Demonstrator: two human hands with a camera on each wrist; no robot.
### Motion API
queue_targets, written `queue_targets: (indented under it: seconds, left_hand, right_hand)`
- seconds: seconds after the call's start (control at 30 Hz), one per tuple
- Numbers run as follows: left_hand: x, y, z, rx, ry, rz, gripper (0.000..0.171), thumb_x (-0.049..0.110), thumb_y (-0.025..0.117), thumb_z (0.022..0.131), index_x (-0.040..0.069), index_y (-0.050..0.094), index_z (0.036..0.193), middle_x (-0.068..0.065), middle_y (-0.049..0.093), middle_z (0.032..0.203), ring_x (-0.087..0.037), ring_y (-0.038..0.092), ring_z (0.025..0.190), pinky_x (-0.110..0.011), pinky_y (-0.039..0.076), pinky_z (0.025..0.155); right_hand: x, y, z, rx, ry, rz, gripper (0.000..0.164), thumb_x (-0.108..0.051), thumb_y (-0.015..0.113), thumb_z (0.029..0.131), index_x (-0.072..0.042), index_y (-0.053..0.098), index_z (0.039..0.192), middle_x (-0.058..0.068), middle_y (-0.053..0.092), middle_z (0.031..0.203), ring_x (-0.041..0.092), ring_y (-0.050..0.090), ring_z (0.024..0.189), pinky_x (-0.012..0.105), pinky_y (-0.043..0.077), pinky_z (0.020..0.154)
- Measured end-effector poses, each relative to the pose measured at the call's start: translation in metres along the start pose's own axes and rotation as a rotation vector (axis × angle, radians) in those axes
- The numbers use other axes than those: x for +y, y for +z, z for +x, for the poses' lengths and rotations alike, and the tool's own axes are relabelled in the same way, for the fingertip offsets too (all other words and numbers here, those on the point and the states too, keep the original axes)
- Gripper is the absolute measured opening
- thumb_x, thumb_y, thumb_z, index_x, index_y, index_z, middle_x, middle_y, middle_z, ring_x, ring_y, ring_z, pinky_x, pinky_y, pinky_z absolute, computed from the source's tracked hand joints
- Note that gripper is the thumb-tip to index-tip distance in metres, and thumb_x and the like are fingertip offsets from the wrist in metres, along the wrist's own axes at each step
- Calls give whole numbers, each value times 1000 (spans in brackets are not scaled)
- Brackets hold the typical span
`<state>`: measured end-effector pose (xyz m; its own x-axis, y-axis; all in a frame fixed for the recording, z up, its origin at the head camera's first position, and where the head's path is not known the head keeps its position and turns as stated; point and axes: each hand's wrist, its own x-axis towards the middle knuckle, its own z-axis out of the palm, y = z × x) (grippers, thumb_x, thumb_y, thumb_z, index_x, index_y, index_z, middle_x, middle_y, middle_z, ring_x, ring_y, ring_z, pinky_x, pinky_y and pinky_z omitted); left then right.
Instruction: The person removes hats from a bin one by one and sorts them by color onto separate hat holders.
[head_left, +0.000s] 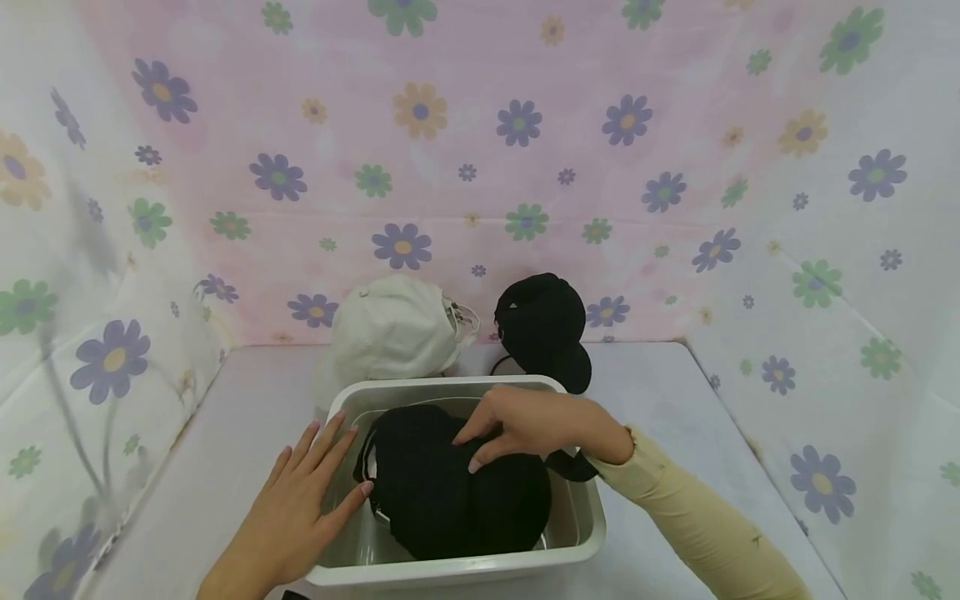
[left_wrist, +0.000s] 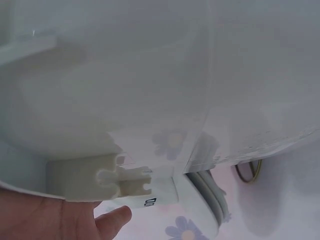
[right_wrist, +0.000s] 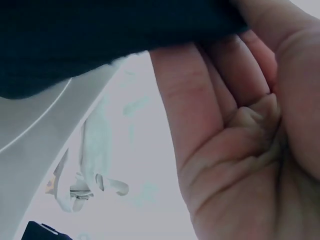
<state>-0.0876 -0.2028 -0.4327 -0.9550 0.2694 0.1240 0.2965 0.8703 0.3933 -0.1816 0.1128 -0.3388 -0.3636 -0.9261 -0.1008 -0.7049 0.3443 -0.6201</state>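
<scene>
Soft black fabric is being pinched by the right hand (head_left: 528, 417), thumb and index finger bent into a black cap (head_left: 495, 508). The left hand (head_left: 300, 492) is held wide, its fingers spread and fairly straight across the left rim; whether the cap is touched by its thumb cannot be told. The cap, matte and rounded, is cradled inside a pale plastic bin (head_left: 450, 570) with a smooth, rolled rim and rounded corners; whether a second cap is layered there cannot be made out. The right forearm is covered by a crinkled beige sleeve (head_left: 697, 517). Behind the bin, a domed off-white cap (head_left: 390, 329) and a smaller dark cap (head_left: 543, 321), its curved brim angled down, are set on the pale, flat surface (head_left: 660, 433). All of it is enclosed by flower-printed cloth (head_left: 465, 200), faintly creased.
</scene>
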Motion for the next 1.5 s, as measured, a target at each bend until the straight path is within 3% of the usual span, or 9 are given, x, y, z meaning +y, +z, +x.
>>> queue_targets:
  seconds: [0.33,0.5,0.77,1.03,1.17,1.3,1.5]
  left_hand:
    - [1,-1,4,-43,-30,-24,76,62,48,101,16,33,161,-9,18,170,-41,13,155,-75,18,113]
    - [1,-1,5,-32,-26,-18,76,61,48,101,16,33,161,-8,18,170,-42,14,155,-75,18,113]
    - [2,-3,4,-24,-28,-15,76,59,50,101,13,35,160,-9,19,170,-42,13,155,-74,16,115]
    - [1,-4,5,-34,-31,-18,77,58,53,100,13,34,160,-10,19,170,-43,11,155,-73,15,116]
    - [1,-3,4,-37,-31,-26,77,58,53,100,12,35,159,-10,19,170,-43,11,155,-74,16,115]
    - [1,-3,3,-33,-19,-42,76,57,53,101,12,34,160,-9,18,170,-42,11,156,-75,16,114]
    - [0,-1,2,-32,-9,-60,76,55,54,101,11,33,160,-9,17,170,-43,10,155,-76,15,113]
  right_hand:
    - [-5,-11,-14,102,-12,72,33,-12,71,95,-2,71,127,1,77,112,0,70,98,22,58,80]
    - [-8,-20,-21,182,-45,50,31,-9,72,95,-1,72,125,3,77,112,5,70,101,23,58,83]
    - [-15,-35,-34,318,-31,28,27,-5,76,90,-1,76,117,5,77,110,8,72,97,25,59,85]
    - [-22,-64,-58,469,-14,-18,25,1,77,87,-2,77,112,3,78,102,8,71,84,28,60,73]
    - [-26,-79,-72,604,14,-31,26,7,78,84,2,77,109,9,78,99,12,73,83,26,60,75]
    - [-33,-95,-85,768,18,-88,28,12,81,78,3,78,104,13,78,94,7,74,81,20,58,72]
    - [-29,-119,-94,960,43,-88,25,15,81,75,8,77,98,-7,78,85,2,74,77,16,58,70]
